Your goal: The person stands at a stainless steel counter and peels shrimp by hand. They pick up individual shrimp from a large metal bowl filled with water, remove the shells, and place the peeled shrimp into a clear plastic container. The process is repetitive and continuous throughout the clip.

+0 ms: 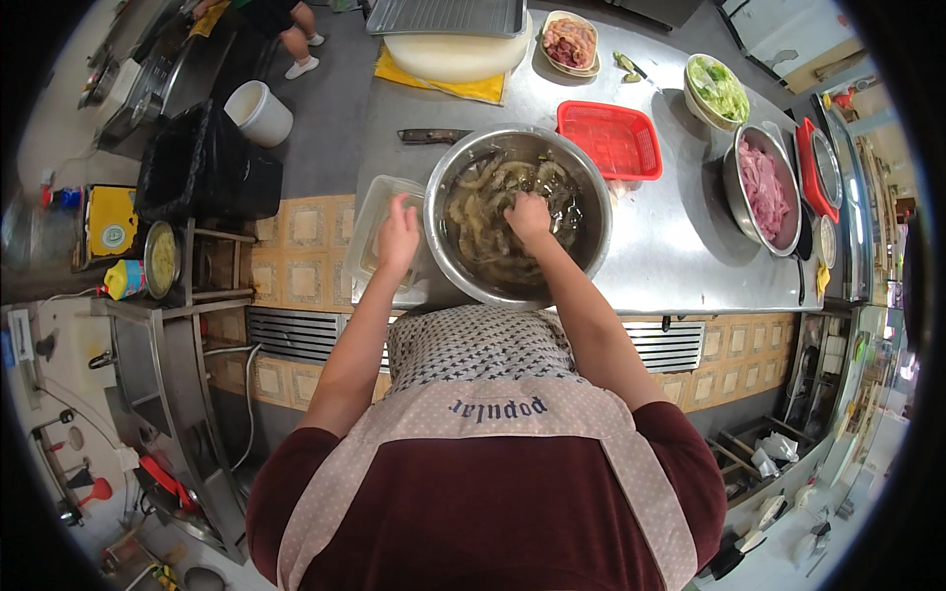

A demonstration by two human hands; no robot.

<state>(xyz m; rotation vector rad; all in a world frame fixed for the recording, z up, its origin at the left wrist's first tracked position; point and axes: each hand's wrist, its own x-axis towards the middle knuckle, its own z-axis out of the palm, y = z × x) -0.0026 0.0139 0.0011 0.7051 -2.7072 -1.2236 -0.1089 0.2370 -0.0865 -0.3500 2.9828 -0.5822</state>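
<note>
A large stainless steel bowl (pixel 597 255) stands at the front edge of the steel table, holding raw shrimp (pixel 480 214) in water. My right hand (pixel 529 220) reaches into it, its fingertips down among the shrimp; whether they grip any is hidden. Over a clear plastic container (pixel 363 244) to the left of the bowl, my left hand (pixel 400 235) is held with fingers apart and nothing in them. Behind the bowl's left rim lies a knife with a dark handle (pixel 429 136), its blade partly hidden. A red plastic basket (pixel 612 140) sits at the bowl's back right.
Farther back are a white cutting board (pixel 458 59) on a yellow cloth (pixel 399 74), a metal tray (pixel 447 16) and a dish of raw meat (pixel 569 44). To the right stand a bowl of lettuce (pixel 717 89) and a steel bowl of pink meat (pixel 765 192). Another person (pixel 295 44) stands at the back left.
</note>
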